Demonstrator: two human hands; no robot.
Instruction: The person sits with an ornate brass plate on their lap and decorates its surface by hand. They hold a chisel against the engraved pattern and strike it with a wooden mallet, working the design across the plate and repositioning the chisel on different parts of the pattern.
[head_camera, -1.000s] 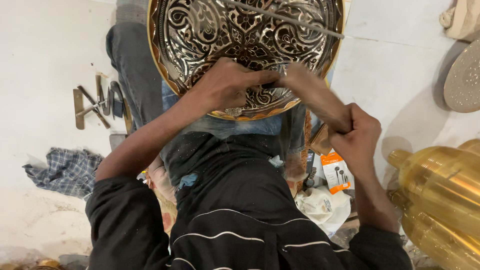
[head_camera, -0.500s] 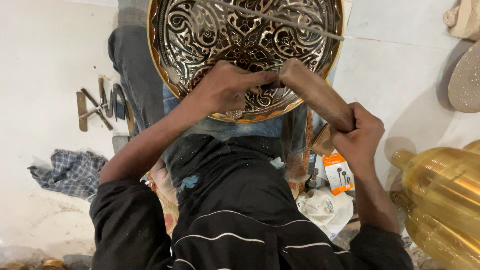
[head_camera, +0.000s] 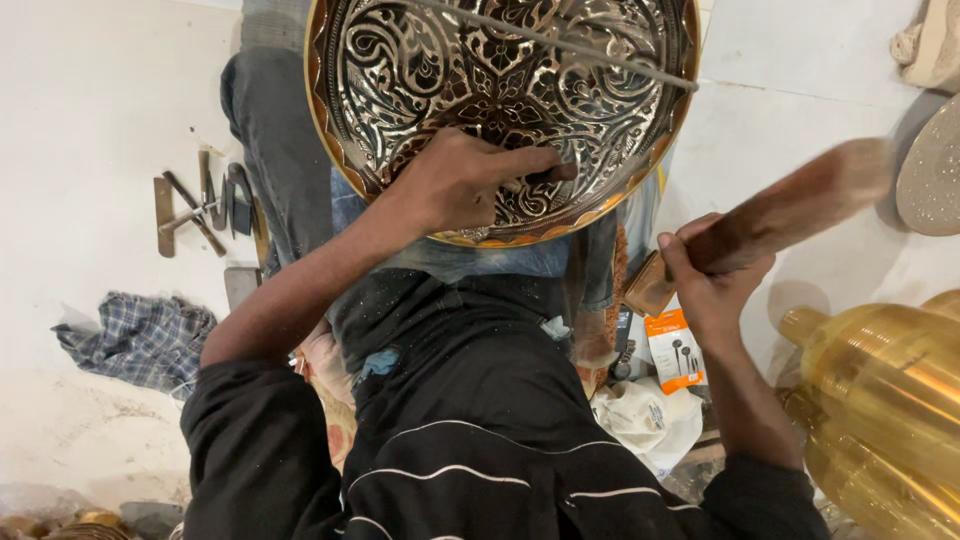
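Note:
A large round metal tray (head_camera: 420, 60) with a dark floral engraving and a brass rim rests on my lap. My left hand (head_camera: 455, 180) lies on its lower part, fingers closed on a small dark chisel (head_camera: 555, 173) set against the engraved surface. To the right of the tray, my right hand (head_camera: 712, 275) grips a wooden mallet (head_camera: 790, 205), raised and blurred, pointing up to the right and clear of the tray. A thin metal rod (head_camera: 560, 45) lies across the upper part of the tray.
Several small metal tools (head_camera: 200, 205) lie on the pale floor at left, with a checked cloth (head_camera: 140, 340) below them. A shiny brass vessel (head_camera: 885, 395) stands at right. An orange-and-white packet (head_camera: 673, 350) and a white bag (head_camera: 640, 415) sit by my right knee.
My right hand has swung the mallet up and out to the right, away from the chisel it was touching. My left hand stays on the tray with the chisel.

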